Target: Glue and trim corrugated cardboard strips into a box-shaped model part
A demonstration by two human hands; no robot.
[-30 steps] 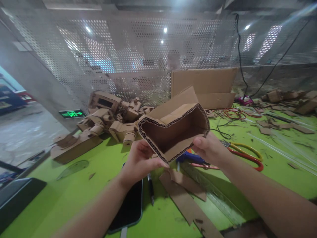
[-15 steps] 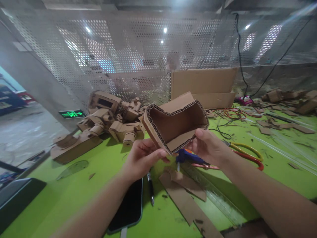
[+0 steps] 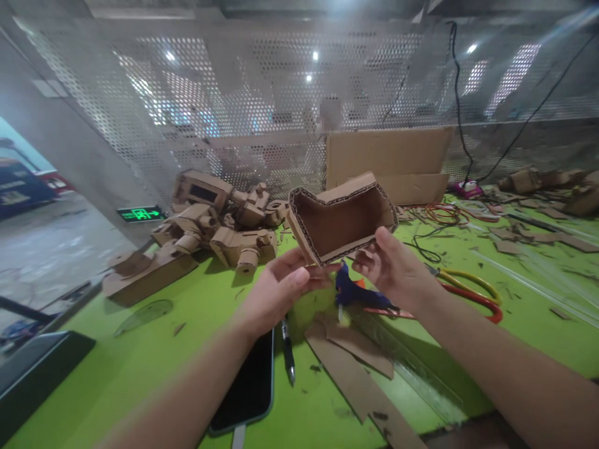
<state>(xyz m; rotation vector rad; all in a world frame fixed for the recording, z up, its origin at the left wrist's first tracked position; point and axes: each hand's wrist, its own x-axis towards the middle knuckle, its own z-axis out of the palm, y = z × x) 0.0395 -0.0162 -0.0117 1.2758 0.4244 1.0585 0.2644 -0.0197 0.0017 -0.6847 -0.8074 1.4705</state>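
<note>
Grip differs: the left hand is loosely spread, fingers under the cardboard box, thumb apart; the right hand pinches its lower edge. Held above the bench, the box is hollow, open-fronted, dipped on top, corrugated edges showing.

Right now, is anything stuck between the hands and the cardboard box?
Nothing visible is. The left hand is right at the lower corner of the cardboard box, and the right hand is at its lower right edge. The blue tool lies on the green table, not between them.
</note>
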